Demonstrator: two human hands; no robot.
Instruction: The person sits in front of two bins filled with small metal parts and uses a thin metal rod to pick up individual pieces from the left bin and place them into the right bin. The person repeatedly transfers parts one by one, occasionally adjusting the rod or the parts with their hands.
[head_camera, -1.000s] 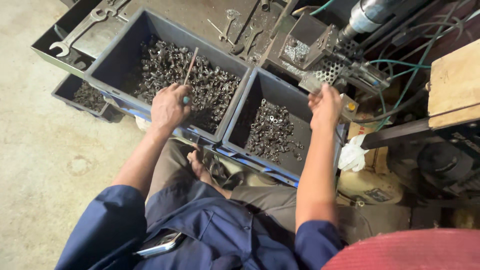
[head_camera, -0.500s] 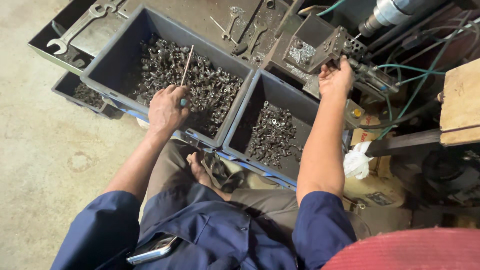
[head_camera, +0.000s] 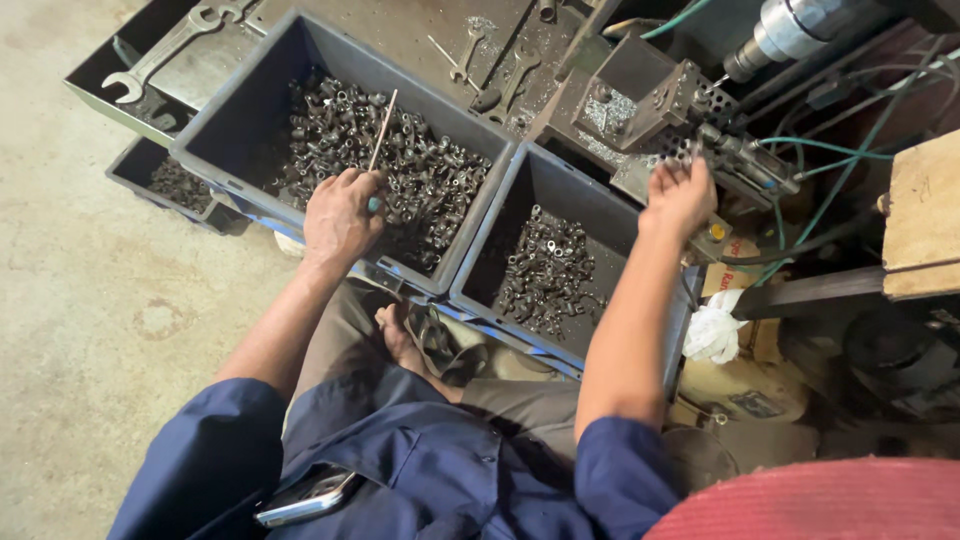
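1. Concrete floor (head_camera: 90, 330) fills the frame's left; grey bins sit top centre.
2. Our left hand (head_camera: 340, 215) pinches a thin rod (head_camera: 380, 135) over the left bin (head_camera: 250, 90) of small metal parts (head_camera: 420, 180).
3. Our right hand (head_camera: 680, 195) reaches the perforated fixture (head_camera: 690, 110), fingers curled; what it holds we cannot tell.
4. Fingers so near the machine could get pinched.
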